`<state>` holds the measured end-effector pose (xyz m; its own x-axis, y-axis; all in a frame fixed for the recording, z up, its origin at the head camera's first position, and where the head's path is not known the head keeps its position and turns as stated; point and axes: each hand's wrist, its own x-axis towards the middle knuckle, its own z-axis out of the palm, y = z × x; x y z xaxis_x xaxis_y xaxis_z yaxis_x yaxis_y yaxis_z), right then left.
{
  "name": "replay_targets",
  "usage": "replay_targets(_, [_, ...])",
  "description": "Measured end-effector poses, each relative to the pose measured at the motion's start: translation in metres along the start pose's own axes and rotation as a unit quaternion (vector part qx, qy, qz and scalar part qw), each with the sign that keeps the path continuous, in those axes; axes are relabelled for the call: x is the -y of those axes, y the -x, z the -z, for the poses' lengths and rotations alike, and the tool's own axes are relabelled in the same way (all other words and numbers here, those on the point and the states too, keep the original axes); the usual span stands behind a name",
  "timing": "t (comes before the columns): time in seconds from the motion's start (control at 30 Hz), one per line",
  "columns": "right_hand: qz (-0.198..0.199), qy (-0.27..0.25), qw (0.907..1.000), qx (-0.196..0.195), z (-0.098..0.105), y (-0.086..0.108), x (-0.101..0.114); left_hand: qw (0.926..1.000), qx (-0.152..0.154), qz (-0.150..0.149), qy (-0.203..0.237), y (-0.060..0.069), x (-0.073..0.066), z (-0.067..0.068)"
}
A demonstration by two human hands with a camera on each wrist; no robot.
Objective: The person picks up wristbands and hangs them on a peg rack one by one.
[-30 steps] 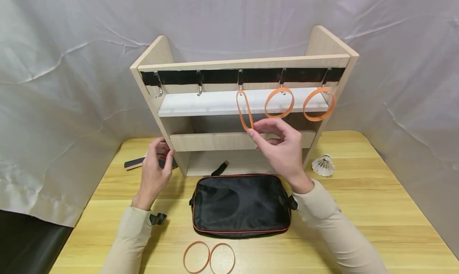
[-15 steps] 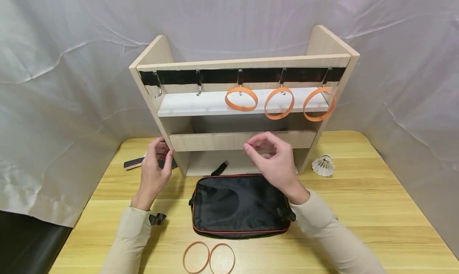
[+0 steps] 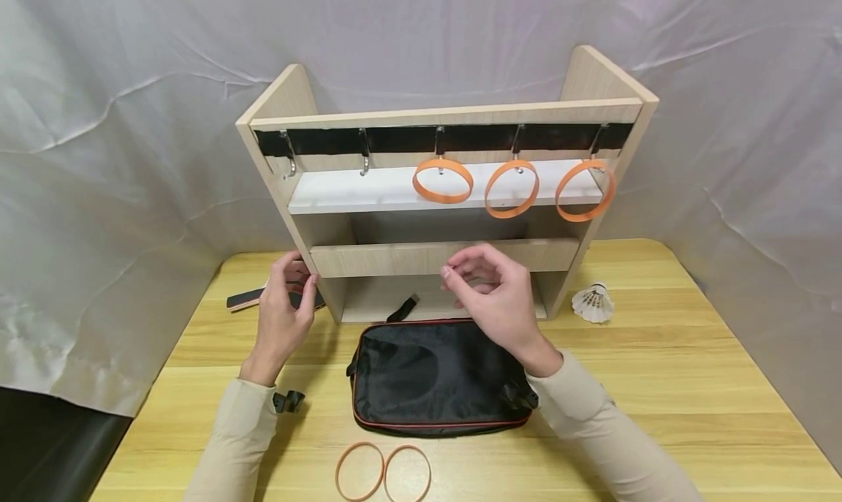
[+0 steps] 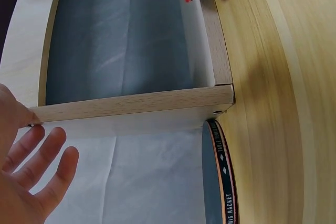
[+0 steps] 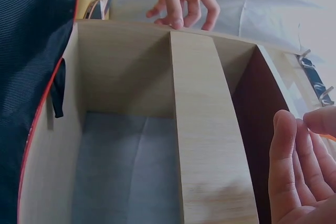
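1. Metal hooks (image 3: 293, 166), first and second from the left on the black strip (image 3: 329, 142) of the wooden shelf unit (image 3: 444, 259): both bare.
2. Two loose orange rings (image 3: 338, 471) lie on the counter (image 3: 658, 385), side by side and apparently touching, in front of the black zip bag (image 3: 444, 378).
3. Three hung rings (image 3: 442, 198) occupy the third, fourth and fifth hooks, one per hook; no hand touches them.
4. Assessment: hanging appears three-fifths complete. Two rings are left for two vacant hooks.
5. Left hand (image 3: 283, 312): posted at the unit's left side, near a table tennis racket (image 4: 219, 177). Thumb meets the side panel's front edge; other fingers are loosely spread outside it. Judged a steadying contact; no ring in hold.
6. Right hand (image 3: 493, 297): raised before the unit, below the middle ring and apart from it, forearm entering from lower right. Fingers are curled inward, thumb and index tips together or nearly so; nothing visible between them.
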<state>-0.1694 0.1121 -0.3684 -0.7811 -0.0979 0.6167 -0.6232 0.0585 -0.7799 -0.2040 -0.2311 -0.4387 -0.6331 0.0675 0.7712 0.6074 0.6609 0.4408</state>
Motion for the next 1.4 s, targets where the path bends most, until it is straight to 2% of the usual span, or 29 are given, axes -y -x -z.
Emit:
replay_targets(0.27, [-0.019, -0.001, 0.9997, 0.013, -0.007, 0.005, 0.000, 1.0000, -0.001, 0.001, 0.000, -0.001, -0.001, 0.000])
replay_targets(0.47, [-0.040, 0.019, 0.9972, 0.060, -0.020, 0.024, -0.004, 0.9999, -0.010, -0.001, 0.011, 0.000, -0.002, -0.001])
replay_targets(0.7, [-0.067, 0.042, 0.9886, 0.128, -0.030, 0.045, -0.007, 0.9999, 0.008, 0.010, 0.003, 0.001, -0.001, 0.002])
replay_targets(0.87, [-0.087, 0.053, 0.9817, 0.161, -0.031, 0.055, -0.006, 0.9999, 0.007, 0.008, 0.004, 0.000, 0.000, 0.001])
replay_targets(1.17, [-0.085, 0.054, 0.9769, 0.189, -0.033, 0.073, -0.010, 1.0000, -0.003, 0.002, 0.002, 0.001, -0.001, 0.000])
replay_targets(1.4, [-0.079, 0.080, 0.9626, 0.247, -0.036, 0.089, -0.007, 1.0000, 0.000, 0.005, 0.002, 0.001, 0.000, 0.000])
